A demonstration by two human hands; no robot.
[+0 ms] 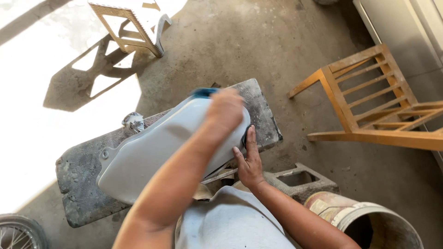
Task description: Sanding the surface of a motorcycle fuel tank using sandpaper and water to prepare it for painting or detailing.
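1. The left hand (225,108) lies on top of a pale grey moulded panel (152,154), at its far end; the hand is blurred, and I cannot tell whether its fingers are spread or curled.
2. The right hand (249,159) sits flat against the near edge of the same panel, fingers held straight and close together, pressing on the rim rather than gripping it.
3. The panel is long and curved, like a vehicle body cover, with a small round hole on a tab at the end far left of both hands. It rests slantwise on a rough grey slab (83,193) that serves as the desk.
4. Just beyond the left hand a blue piece (203,92) shows at the panel's far tip; what it is cannot be made out.
5. Left of the hands, on the slab's far edge, lies a small crumpled whitish scrap (134,121).
6. Below the right hand stands a hollow concrete block (300,180), and beside it, nearer the person, a dirty pale bucket (360,216) with a faded band round its rim.
7. Right of the hands a bare wooden chair frame (369,101) lies tipped on the concrete floor (240,41).
8. Beyond the hands a light plastic stool (134,25) stands in hard sunlight and throws a sharp shadow.
9. Far left, near the person, part of a spoked wheel (18,233) shows.
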